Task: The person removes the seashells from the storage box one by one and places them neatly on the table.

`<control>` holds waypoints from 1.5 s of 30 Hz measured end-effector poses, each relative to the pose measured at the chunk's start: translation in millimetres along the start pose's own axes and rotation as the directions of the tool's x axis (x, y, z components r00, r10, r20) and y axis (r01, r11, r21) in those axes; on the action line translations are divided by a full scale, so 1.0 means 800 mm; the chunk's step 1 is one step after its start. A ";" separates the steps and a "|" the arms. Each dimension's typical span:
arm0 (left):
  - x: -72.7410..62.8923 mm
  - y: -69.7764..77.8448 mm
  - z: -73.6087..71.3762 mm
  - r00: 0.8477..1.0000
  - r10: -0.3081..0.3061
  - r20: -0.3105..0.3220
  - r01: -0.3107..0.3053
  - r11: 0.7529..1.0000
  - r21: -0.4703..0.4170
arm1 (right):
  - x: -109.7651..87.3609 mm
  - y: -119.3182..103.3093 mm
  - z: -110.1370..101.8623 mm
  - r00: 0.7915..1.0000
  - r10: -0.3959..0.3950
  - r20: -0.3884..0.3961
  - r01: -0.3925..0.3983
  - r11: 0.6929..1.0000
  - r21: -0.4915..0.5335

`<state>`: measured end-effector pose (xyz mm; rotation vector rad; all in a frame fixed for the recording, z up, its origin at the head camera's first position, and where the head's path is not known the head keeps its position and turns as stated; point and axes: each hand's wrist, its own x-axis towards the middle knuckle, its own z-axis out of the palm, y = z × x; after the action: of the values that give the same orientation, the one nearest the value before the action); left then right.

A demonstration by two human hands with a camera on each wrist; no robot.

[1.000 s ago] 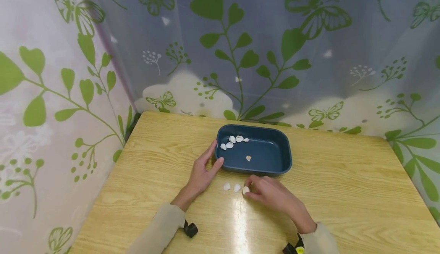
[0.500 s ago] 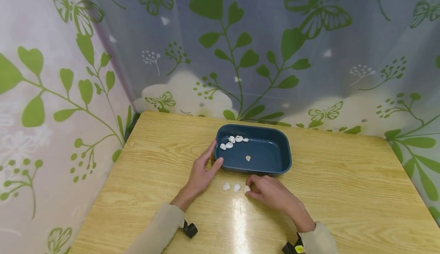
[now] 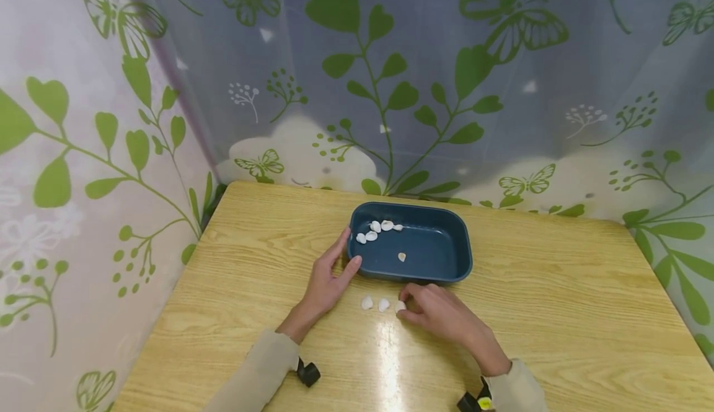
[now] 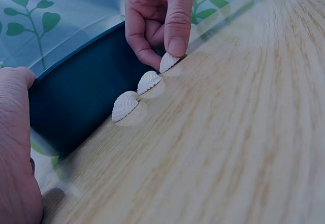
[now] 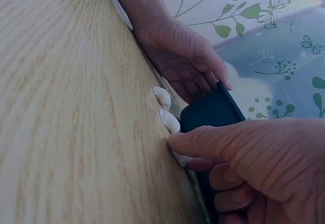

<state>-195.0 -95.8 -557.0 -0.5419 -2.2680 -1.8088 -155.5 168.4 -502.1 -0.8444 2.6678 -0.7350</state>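
Both arms (image 3: 256, 368) reach forward, left slanting rightward, right slanting leftward. Left hand (image 3: 326, 282) has thumb spread well apart from fingers (image 3: 336, 248), these extended, only lightly bent. Right hand (image 3: 443, 316) makes pinch with thumb (image 5: 200, 140) and index finger (image 5: 200, 164), other fingers curled inward. Two hands are near each other.

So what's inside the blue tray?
The tray holds a bunch of white shells toward its far left corner, and one tan shell nearer the front. Whatever lies under them is covered, so I can't tell what's there.
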 end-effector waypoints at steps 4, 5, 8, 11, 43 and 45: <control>0.000 0.000 0.000 1.000 -0.003 0.002 0.003 1.000 -0.004 | -0.001 0.000 0.000 1.000 0.003 -0.010 -0.003 1.000 -0.008; 0.000 0.000 0.000 1.000 -0.005 0.004 0.005 1.000 0.000 | -0.001 0.000 0.000 1.000 0.003 -0.011 -0.003 1.000 -0.010; 0.000 0.000 0.000 1.000 -0.004 0.006 0.003 1.000 0.016 | -0.002 0.000 -0.001 1.000 -0.004 -0.010 0.004 1.000 -0.016; -0.001 0.000 0.000 1.000 -0.001 0.002 0.001 1.000 0.021 | -0.002 0.001 -0.001 1.000 -0.010 -0.011 0.010 1.000 -0.020; 0.000 -0.002 -0.001 1.000 0.018 0.013 -0.019 0.999 0.025 | -0.003 -0.029 -0.053 0.986 -0.121 -0.119 0.133 0.986 0.101; 0.000 -0.001 -0.001 1.000 0.018 0.013 -0.018 1.000 0.018 | 0.002 -0.025 -0.058 0.982 -0.113 -0.149 0.127 0.988 0.090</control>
<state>-195.3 -96.8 -558.0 -0.5713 -2.2784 -1.7794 -164.6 171.0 -452.5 -0.9677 2.6959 -0.9830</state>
